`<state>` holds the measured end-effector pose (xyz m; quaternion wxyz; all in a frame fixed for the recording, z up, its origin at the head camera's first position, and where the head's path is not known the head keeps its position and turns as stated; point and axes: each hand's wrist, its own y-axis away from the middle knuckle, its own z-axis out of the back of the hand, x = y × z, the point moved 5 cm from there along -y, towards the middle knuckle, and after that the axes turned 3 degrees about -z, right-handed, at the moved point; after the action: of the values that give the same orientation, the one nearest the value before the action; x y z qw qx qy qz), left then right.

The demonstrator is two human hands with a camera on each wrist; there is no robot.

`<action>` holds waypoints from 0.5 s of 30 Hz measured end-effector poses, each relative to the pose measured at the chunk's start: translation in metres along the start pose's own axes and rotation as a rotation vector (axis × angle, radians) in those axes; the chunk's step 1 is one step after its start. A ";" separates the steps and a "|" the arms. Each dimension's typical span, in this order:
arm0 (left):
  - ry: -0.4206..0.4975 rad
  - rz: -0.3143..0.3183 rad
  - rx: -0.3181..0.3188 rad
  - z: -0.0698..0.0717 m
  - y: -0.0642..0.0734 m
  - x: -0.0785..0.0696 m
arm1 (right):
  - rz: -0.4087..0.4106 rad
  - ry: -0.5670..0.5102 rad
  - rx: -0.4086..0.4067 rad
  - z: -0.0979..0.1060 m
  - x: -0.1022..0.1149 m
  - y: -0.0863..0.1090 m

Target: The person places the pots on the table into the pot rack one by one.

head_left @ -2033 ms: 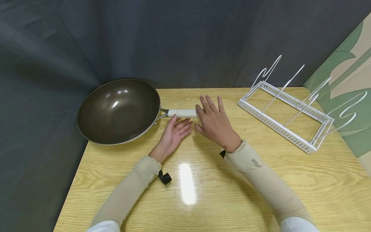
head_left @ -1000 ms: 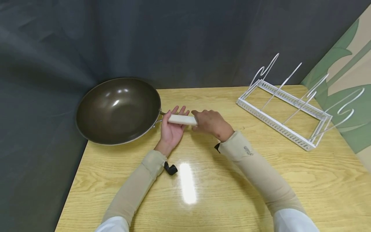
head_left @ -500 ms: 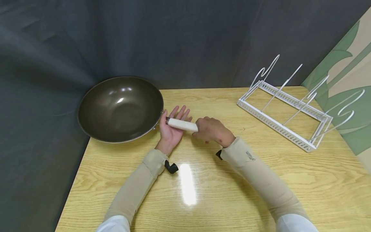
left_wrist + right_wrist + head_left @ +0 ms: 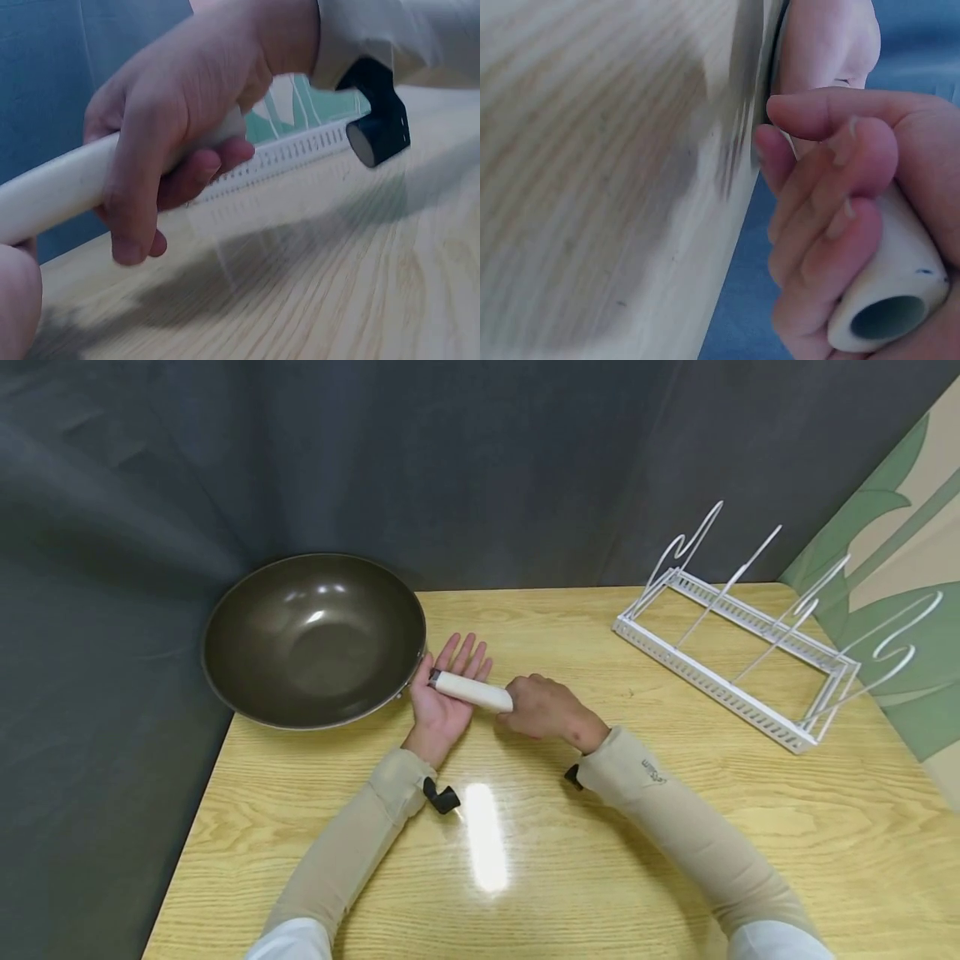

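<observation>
A deep brown wok with a pale rim stands at the left of the head view, its cream handle slanting toward the lower right. Around the handle's end, my right hand curls its fingers and grips it; the hollow butt of the handle shows below those fingers in the right wrist view. My left hand lies palm up under the handle close to the wok, fingers straight and spread. The handle crosses its palm near the thumb. The wok's bracket is mostly hidden by the left thumb.
A white metal rack with upright wire dividers stands on the wooden table at the right. Dark cloth hangs behind and along the left edge. A wall with green leaf shapes borders the right.
My right hand has come down from spread fingers to a grip on the handle's end. My left hand has slid under the handle. The handle has swung toward me, and the wok has shifted slightly right.
</observation>
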<state>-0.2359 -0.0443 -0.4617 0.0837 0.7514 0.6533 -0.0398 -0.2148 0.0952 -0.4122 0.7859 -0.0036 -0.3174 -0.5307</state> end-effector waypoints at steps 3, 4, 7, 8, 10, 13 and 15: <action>0.020 -0.010 -0.039 0.000 0.002 0.001 | 0.004 -0.029 -0.007 -0.003 -0.001 0.001; 0.023 -0.012 -0.050 0.000 0.002 0.001 | 0.004 -0.043 -0.007 -0.004 -0.001 0.001; 0.020 -0.015 -0.084 0.001 0.003 0.002 | 0.012 -0.079 0.003 -0.008 -0.003 0.001; 0.019 -0.017 -0.097 0.001 0.004 0.002 | 0.014 -0.093 0.006 -0.010 -0.004 0.001; 0.017 -0.018 -0.119 0.001 0.004 0.002 | 0.026 -0.130 0.013 -0.012 -0.005 0.002; -0.002 -0.021 -0.144 0.002 0.004 0.002 | 0.047 -0.173 0.005 -0.016 -0.006 0.003; -0.026 -0.024 -0.155 0.004 0.005 0.002 | 0.063 -0.195 -0.007 -0.019 -0.007 0.004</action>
<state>-0.2310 -0.0436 -0.4657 0.1495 0.7344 0.6620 0.0002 -0.2035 0.0963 -0.4299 0.7676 -0.0682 -0.3901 -0.5039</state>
